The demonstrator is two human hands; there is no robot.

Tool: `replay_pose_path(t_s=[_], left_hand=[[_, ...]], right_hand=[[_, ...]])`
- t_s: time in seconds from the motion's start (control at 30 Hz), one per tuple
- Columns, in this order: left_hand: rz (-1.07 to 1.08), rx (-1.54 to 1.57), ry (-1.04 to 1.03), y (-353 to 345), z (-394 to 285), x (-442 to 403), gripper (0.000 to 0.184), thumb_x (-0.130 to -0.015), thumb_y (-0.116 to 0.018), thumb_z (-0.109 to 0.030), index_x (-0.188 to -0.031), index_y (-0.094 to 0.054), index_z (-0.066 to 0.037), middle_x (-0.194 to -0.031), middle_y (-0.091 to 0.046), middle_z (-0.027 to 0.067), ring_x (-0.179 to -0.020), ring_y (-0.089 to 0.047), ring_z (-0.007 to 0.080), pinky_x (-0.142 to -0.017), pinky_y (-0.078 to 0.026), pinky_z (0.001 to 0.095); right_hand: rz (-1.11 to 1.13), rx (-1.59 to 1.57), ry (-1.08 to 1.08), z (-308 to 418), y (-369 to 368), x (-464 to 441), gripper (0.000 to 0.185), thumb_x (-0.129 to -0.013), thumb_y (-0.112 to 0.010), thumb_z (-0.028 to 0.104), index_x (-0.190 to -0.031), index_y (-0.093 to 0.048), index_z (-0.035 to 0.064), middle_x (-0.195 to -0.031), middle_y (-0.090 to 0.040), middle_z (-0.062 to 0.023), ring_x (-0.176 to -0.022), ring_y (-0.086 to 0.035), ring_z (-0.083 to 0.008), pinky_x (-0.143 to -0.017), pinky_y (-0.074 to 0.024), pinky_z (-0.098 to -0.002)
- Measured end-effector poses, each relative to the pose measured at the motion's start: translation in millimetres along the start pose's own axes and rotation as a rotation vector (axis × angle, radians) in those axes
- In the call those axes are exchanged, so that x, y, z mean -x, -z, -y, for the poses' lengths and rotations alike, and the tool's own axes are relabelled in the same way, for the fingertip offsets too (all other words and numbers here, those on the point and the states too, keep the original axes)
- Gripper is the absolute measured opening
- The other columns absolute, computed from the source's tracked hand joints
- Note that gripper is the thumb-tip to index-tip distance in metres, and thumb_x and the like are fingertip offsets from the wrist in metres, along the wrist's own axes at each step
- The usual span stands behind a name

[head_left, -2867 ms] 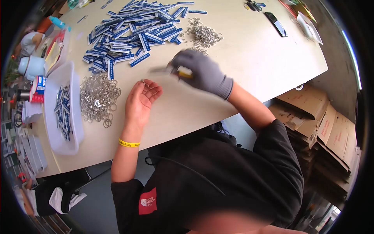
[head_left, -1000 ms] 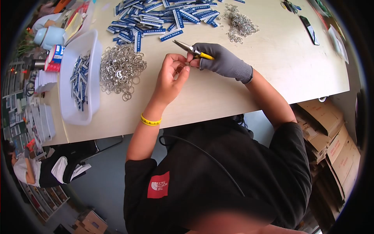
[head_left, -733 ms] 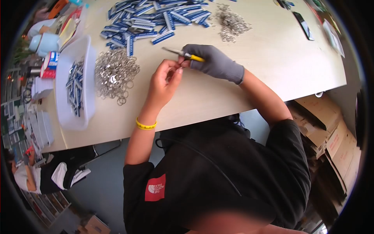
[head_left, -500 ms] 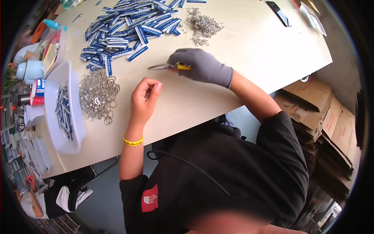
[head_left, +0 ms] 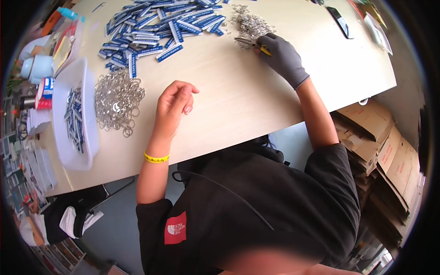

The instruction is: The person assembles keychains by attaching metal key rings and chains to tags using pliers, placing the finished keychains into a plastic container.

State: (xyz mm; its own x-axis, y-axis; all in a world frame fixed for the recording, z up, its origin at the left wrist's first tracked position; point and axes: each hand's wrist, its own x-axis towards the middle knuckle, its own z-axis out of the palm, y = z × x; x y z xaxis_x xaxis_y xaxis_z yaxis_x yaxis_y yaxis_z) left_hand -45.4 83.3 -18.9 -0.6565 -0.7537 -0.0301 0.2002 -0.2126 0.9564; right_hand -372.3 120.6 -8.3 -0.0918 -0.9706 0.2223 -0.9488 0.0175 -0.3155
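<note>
My left hand [head_left: 173,107], bare and with a yellow wristband, is closed above the table; what its curled fingers hold, if anything, is hidden. A grey glove covers my right hand [head_left: 282,55], which grips yellow-handled pliers [head_left: 265,50] at the edge of a pile of small metal rings [head_left: 252,25]. The pliers' tips point left over that pile. To the left of my left hand lies a heap of larger metal rings [head_left: 120,101]. Beyond it, blue-and-white tags [head_left: 160,27] are piled on the table [head_left: 238,101].
A white bin [head_left: 91,114] with tags inside stands at the left, near blue-and-red cups. A black phone [head_left: 338,22] and a white tray [head_left: 378,34] lie at the back right. Flattened cardboard [head_left: 389,146] is stacked right of the table. Another person sits at the lower left.
My right hand has moved with the pliers away from my left hand, back and right to the small rings. Half a second ago it was over the middle of the table.
</note>
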Motion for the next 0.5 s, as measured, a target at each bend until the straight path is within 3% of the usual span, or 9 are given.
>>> replay_pose_path(t_s=[0.1,0.13,0.23,0.27,0.37,0.5], left_hand=[[0.019,0.056,0.028,1,-5,0,0.025,-0.106,-0.046,-0.024,-0.099,-0.058,-0.003,-0.064,-0.037,-0.0042,-0.059,-0.034,0.0050,-0.057,-0.032,0.0223],[0.028,0.088,0.039,2,-5,-1,0.026,-0.106,-0.046,-0.024,-0.099,-0.058,-0.003,-0.064,-0.037,-0.0040,-0.059,-0.034,0.0052,-0.057,-0.033,0.0225],[0.012,0.073,0.052,2,-3,0,0.028,-0.107,-0.045,-0.026,-0.099,-0.057,-0.003,-0.064,-0.040,-0.0032,-0.060,-0.036,0.0056,-0.057,-0.033,0.0224],[0.004,0.047,0.051,2,-3,0,0.028,-0.107,-0.044,-0.026,-0.098,-0.057,-0.003,-0.065,-0.041,-0.0029,-0.060,-0.037,0.0057,-0.058,-0.033,0.0223],[-0.040,-0.084,-0.015,-1,-2,0,0.028,-0.107,-0.045,-0.026,-0.095,-0.058,-0.004,-0.068,-0.048,-0.0020,-0.062,-0.042,0.0050,-0.058,-0.034,0.0211],[-0.117,-0.198,-0.084,-5,1,1,0.028,-0.106,-0.048,-0.025,-0.092,-0.058,-0.003,-0.072,-0.054,-0.0013,-0.064,-0.045,0.0046,-0.057,-0.036,0.0202]], right_hand=[[0.028,-0.067,0.011,1,1,-2,0.018,-0.089,-0.067,0.024,-0.103,-0.065,0.0125,-0.099,-0.067,-0.0135,-0.086,-0.065,-0.0385,-0.073,-0.0525,-0.0451],[0.054,-0.129,-0.023,17,8,-1,0.015,-0.089,-0.067,0.017,-0.102,-0.065,0.0094,-0.097,-0.069,-0.0096,-0.085,-0.068,-0.0293,-0.074,-0.0538,-0.0373],[0.209,-0.974,-0.028,53,5,0,0.012,-0.090,-0.066,0.010,-0.102,-0.065,0.0057,-0.094,-0.069,-0.0036,-0.085,-0.066,-0.0150,-0.077,-0.0529,-0.0285],[0.306,-1.056,-0.038,71,10,2,0.011,-0.092,-0.065,0.005,-0.102,-0.064,0.0032,-0.093,-0.066,0.0003,-0.087,-0.060,-0.0067,-0.080,-0.0509,-0.0237],[0.449,-1.159,0.011,108,-4,3,0.013,-0.092,-0.067,0.007,-0.104,-0.063,0.0036,-0.092,-0.066,-0.0008,-0.087,-0.061,-0.0076,-0.080,-0.0512,-0.0243],[0.412,-1.091,0.041,123,-17,3,0.013,-0.092,-0.068,0.013,-0.099,-0.065,0.0032,-0.088,-0.066,-0.0028,-0.086,-0.062,-0.0098,-0.081,-0.0504,-0.0273]])
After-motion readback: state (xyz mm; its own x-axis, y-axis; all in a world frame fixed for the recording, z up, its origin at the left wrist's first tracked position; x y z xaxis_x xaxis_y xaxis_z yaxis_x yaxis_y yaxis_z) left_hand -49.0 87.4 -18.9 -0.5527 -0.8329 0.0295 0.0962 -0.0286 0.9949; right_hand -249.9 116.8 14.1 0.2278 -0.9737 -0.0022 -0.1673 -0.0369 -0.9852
